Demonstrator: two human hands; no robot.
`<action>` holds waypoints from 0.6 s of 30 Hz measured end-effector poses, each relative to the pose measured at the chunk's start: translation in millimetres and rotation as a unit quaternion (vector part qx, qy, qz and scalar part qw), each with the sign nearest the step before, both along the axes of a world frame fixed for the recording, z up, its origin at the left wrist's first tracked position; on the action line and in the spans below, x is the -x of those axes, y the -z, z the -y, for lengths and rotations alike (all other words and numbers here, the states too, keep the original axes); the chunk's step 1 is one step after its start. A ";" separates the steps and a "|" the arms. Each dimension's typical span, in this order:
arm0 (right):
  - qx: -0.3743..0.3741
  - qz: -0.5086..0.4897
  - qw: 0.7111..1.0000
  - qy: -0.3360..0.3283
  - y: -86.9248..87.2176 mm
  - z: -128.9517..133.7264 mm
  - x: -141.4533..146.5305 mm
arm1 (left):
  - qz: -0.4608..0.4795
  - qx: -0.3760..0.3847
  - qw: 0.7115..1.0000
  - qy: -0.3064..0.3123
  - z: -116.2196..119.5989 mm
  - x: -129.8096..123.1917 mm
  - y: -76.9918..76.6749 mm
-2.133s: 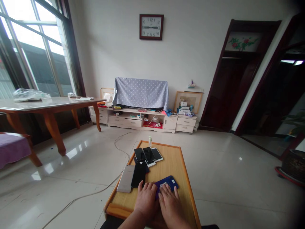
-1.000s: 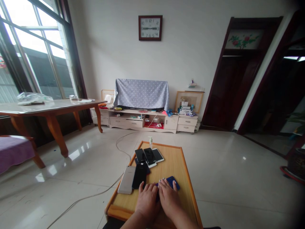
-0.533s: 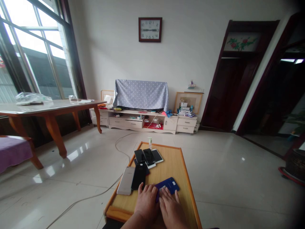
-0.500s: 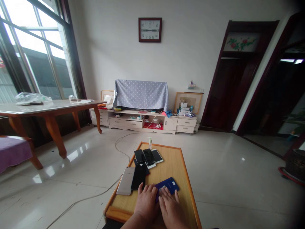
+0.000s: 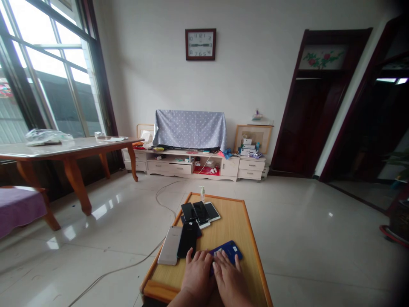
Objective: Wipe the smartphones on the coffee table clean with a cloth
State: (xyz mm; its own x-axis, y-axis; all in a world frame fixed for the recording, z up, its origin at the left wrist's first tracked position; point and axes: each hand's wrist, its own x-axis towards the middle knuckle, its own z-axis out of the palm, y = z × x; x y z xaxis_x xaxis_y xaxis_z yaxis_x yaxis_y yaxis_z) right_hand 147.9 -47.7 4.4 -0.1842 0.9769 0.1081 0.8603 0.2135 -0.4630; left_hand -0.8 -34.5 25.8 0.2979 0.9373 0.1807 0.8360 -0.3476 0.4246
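Well, along the floor at lower left a pale cable [image 5: 128, 266] runs up beside the low wooden table [image 5: 155, 288], whose orange-edged top fills the bottom middle of the frame. Leftmost on that top lies a silver phone [image 5: 169, 245], with a black phone [image 5: 187, 240] just beside it. Beyond them, toward the far end, a small overlapping group of phones [image 5: 200, 212] sits near a pump bottle [image 5: 202, 194]. At bottom centre, the left hand [image 5: 197, 275] lies with its fingers spread, just beside the black phone and touching a blue phone [image 5: 225, 250]. To its right, the right hand [image 5: 228, 281] lies over that phone's lower part, fingers stretched across it. Neither hand looks closed, but whether they grip the phone or only rest on it cannot be told. The blue phone lies flat on the tabletop near its close end.
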 end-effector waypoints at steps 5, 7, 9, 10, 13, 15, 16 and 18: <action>-0.004 0.006 1.000 -0.008 3.8 2.5 -15.1 | -0.001 -0.004 1.000 -0.009 -0.4 -1.0 0.0; -0.007 0.015 1.000 0.016 4.4 -3.5 -24.5 | 0.002 -0.007 1.000 -0.007 0.1 -1.2 -1.3; -0.010 0.032 0.998 0.052 5.6 -10.3 -30.9 | 0.004 -0.005 1.000 -0.004 0.4 -1.1 -2.2; -0.013 0.041 0.997 0.071 6.5 -12.8 -31.7 | 0.004 -0.004 1.000 -0.003 0.3 -1.0 -2.2; -0.014 0.059 0.993 0.099 9.3 -13.3 -23.1 | 0.006 -0.004 1.000 -0.006 -0.8 -1.0 -0.3; -0.008 0.051 0.996 0.077 10.0 -8.2 -11.9 | 0.007 -0.005 1.000 -0.009 -2.0 -1.3 1.9; -0.006 0.042 0.998 0.055 9.6 -5.1 -6.8 | 0.006 -0.004 1.000 -0.009 -2.5 -1.5 2.8; -0.005 0.024 1.000 0.010 7.4 -0.7 -1.7 | 0.000 -0.002 1.000 -0.008 -3.0 -1.8 3.8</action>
